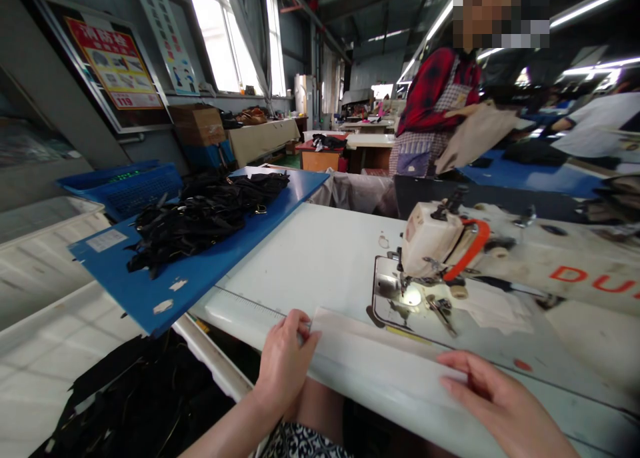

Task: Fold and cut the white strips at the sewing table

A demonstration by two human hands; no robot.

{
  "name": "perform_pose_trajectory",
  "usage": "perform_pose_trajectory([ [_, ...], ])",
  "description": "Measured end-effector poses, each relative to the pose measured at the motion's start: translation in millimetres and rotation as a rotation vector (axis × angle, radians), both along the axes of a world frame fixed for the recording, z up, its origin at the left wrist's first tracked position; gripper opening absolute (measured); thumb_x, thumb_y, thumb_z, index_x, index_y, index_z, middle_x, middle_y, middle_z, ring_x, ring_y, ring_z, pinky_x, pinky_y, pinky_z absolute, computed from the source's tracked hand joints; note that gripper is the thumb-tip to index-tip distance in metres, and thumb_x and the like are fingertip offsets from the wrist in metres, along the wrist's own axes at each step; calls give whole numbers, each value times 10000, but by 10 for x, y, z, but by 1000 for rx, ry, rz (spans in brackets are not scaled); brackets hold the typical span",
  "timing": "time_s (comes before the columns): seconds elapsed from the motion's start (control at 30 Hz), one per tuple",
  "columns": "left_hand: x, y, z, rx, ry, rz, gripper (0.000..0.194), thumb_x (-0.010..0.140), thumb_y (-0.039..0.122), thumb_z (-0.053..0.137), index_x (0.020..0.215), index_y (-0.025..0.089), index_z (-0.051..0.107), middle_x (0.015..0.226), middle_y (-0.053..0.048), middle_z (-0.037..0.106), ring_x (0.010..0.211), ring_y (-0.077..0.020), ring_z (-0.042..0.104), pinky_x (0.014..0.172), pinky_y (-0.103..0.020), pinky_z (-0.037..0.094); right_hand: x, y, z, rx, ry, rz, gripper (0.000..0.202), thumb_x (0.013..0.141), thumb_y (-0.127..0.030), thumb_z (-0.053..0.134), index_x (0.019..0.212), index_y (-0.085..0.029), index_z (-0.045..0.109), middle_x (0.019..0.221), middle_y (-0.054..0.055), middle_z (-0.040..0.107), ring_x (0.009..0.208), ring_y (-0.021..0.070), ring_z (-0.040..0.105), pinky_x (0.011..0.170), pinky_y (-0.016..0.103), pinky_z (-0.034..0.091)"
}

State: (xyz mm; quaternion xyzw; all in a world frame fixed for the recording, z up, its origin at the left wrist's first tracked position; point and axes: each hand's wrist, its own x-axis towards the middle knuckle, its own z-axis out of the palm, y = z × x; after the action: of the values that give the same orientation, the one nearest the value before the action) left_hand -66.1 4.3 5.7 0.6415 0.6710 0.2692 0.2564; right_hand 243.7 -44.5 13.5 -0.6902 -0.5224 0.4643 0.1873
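Observation:
A long white folded strip (380, 355), paper or cloth I cannot tell, lies along the front edge of the white sewing table (305, 265). Its left end is pinched by my left hand (285, 355), thumb and fingers closed beside the ruler marks. My right hand (483, 385) grips the other end between thumb and fingers. Just beyond the strip stands a sewing machine (433, 238) with an orange guard, its lamp lighting the needle plate (387, 281). Small scissors (443, 311) or a similar metal tool lie right of the plate.
At left, a blue board (280, 225) bears a heap of black straps (200, 215) with metal fittings. More black material (145, 391) fills a white bin (30, 351) below. A blue basket (125, 185) stands behind. Across the table a person (435, 105) holds tan material (477, 135).

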Motion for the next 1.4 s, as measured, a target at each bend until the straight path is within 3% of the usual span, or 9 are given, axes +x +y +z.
perform_pose_trajectory([
  [0.3, -3, 31, -72, 25, 46, 5, 164, 811, 328, 515, 942, 246, 459, 713, 47, 554, 761, -152, 517, 739, -273, 362, 45, -39, -173, 34, -47, -90, 592, 703, -645, 475, 1154, -266, 419, 1060, -8, 580, 914, 149, 542, 837, 232, 420],
  [0.47, 9, 40, -33, 52, 82, -25, 115, 806, 288, 516, 903, 237, 480, 676, 43, 540, 716, -145, 516, 715, -261, 356, 47, -15, -269, 81, -45, -120, 556, 707, -625, 488, 1146, -290, 420, 1013, -19, 583, 926, 145, 534, 859, 242, 398],
  [0.73, 5, 40, -7, 34, 130, -96, 71, 827, 301, 483, 852, 236, 494, 673, 44, 539, 702, -134, 506, 698, -260, 342, -108, -94, -126, 224, -99, -197, 433, 735, -515, 469, 1095, -277, 444, 875, -22, 577, 846, 146, 546, 809, 273, 390],
  [1.13, -3, 51, 32, -15, 139, -162, 122, 843, 335, 448, 855, 260, 544, 714, 41, 549, 755, -138, 504, 739, -283, 350, -155, -33, -22, 221, -243, -138, 393, 771, -430, 396, 1123, -259, 432, 829, -22, 568, 743, 128, 536, 764, 282, 397],
  [1.4, 3, 58, 22, -10, 144, -166, 129, 842, 337, 447, 852, 254, 545, 706, 37, 550, 749, -140, 509, 740, -283, 351, -133, -2, -57, 190, -351, -57, 340, 779, -356, 378, 1099, -250, 419, 762, -35, 560, 699, 137, 524, 712, 300, 389],
])
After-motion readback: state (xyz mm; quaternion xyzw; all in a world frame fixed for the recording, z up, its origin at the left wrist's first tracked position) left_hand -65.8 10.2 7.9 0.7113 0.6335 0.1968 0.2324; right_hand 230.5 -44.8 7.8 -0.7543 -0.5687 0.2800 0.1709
